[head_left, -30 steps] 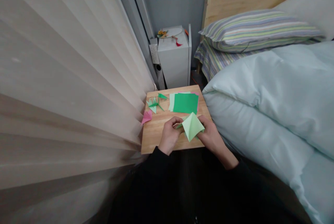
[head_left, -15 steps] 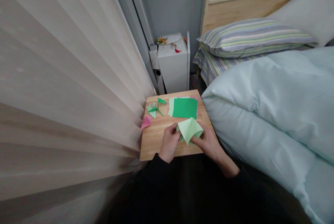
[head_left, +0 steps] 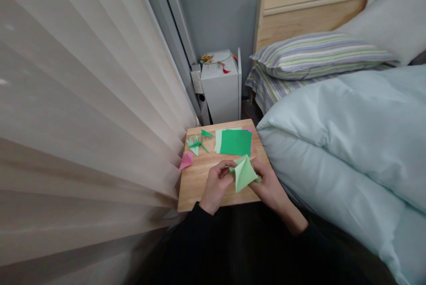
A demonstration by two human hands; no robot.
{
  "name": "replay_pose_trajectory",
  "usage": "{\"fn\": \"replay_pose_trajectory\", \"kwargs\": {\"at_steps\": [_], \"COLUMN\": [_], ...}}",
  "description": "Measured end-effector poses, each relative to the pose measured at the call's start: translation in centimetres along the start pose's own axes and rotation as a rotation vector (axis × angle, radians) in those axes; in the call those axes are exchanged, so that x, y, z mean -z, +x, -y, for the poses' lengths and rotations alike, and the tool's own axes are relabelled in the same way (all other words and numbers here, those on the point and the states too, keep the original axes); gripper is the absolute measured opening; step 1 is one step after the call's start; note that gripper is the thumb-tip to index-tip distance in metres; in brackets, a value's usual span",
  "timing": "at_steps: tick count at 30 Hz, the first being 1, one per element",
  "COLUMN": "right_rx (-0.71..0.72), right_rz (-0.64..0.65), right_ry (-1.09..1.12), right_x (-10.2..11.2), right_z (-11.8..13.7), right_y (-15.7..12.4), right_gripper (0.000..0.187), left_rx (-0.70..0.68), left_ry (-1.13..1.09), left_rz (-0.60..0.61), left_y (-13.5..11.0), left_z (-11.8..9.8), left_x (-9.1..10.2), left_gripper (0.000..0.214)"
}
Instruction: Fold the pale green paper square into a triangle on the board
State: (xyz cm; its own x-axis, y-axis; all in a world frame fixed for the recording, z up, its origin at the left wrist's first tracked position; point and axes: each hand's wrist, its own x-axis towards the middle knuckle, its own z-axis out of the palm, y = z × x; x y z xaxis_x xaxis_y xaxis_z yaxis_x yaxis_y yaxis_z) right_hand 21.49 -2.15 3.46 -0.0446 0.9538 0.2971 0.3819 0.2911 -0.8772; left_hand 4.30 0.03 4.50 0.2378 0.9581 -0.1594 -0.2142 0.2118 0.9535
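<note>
Between my hands is a light green sheet of origami paper [head_left: 245, 174], partly folded, with a raised peak and a point hanging toward me. My left hand [head_left: 217, 184] pinches its left edge between thumb and fingers. On the other side my right hand [head_left: 269, 184] grips the right edge, some of its fingers hidden behind the paper. Both hands are just above the near part of a small wooden table [head_left: 196, 187]. Beyond them lies a stack of coloured paper with a dark green sheet [head_left: 236, 142] on top.
Folded green paper pieces [head_left: 196, 144] and a pink folded piece [head_left: 186, 160] lie at the table's left. A pale curtain [head_left: 133, 112] borders that side. A bed with a light blue quilt [head_left: 339, 138] is at the right; a white cabinet [head_left: 220, 94] stands behind.
The light green paper's folds have drawn in, making it narrower and more peaked. Both hands still hold its sides. The view has tilted slightly upward.
</note>
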Motion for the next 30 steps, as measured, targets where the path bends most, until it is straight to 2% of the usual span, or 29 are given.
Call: {"fn": "replay_pose_trajectory", "kwargs": {"at_steps": [2,4,6,10,15,18,22,26,30], "right_rx": [0.025,0.055,0.08,0.074,0.059,0.034,-0.022,-0.134,-0.118], "right_rz": [-0.01,0.004,0.05,0.14,0.183,0.221,0.365,0.297,0.265], "right_ry": [-0.01,-0.027,-0.062,-0.088,-0.072,0.006,0.227,0.173,0.167], "right_x": [0.1,0.2,0.2,-0.1,0.2,1.1,1.8,1.4,1.1], "right_z": [-0.4,-0.7,-0.9,-0.6,0.4,0.9,1.1,1.0,0.4], "right_y": [0.0,-0.1,-0.2,-0.6,-0.9,-0.9,-0.6,-0.4,-0.5], "right_gripper": [0.018,0.022,0.024,0.025,0.025,0.025,0.033,0.037,0.026], "left_rx": [0.013,0.019,-0.007,-0.024,-0.022,-0.009,0.041,0.048,-0.014], "left_ry": [-0.016,-0.047,0.011,0.194,0.26,0.244,0.213,0.233,0.353], "left_rz": [0.145,0.186,0.184,0.216,0.206,0.219,0.281,0.314,0.307], "left_y": [-0.3,-0.3,-0.1,0.3,0.1,0.2,0.3,0.3,0.2], "left_z": [-0.6,-1.0,-1.1,-1.2,-1.9,-2.1,-1.8,-1.3,-1.2], "left_x": [0.5,1.0,1.2,0.9,0.6,1.0,1.3,1.1,0.9], "left_gripper": [0.032,0.039,0.046,0.041,0.042,0.04,0.04,0.037,0.022]}}
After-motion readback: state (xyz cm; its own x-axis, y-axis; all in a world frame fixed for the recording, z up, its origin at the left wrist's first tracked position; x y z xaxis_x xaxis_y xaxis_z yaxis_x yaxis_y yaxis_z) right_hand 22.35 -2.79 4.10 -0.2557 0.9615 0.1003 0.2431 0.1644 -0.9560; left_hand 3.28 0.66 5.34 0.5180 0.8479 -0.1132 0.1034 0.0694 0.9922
